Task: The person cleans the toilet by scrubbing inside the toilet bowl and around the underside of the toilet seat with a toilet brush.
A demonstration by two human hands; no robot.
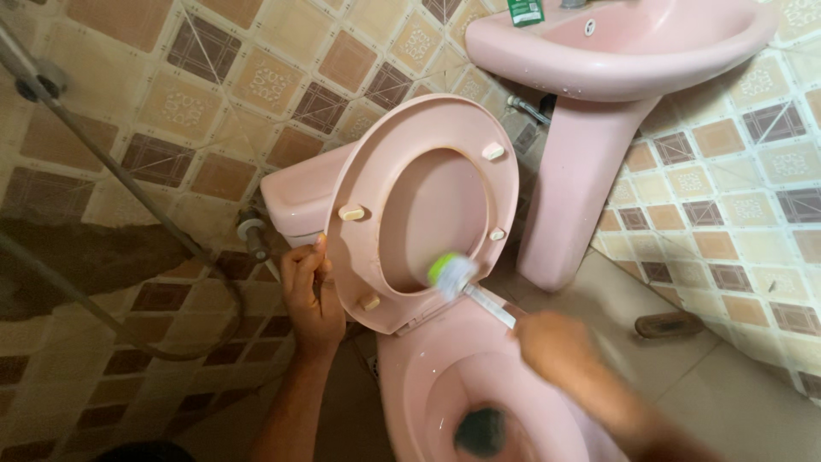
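Pink toilet seat (425,210) raised, our left hand (310,295) curled on its left edge; right hand (547,340) closed round brush (466,287), bristles on seat's lower rim; we judge underside scrub ongoing, bowl (445,385) below seat still pending

A pink pedestal washbasin (629,51) is seen at one o'clock, with a green packet (525,11) set on its rim at twelve o'clock. Patterned brown and cream wall tiles (214,94) are spread from nine to three o'clock, and a metal hose (120,184) is hung across them at nine o'clock. A small brown object (670,324) is laid on the floor at four o'clock.
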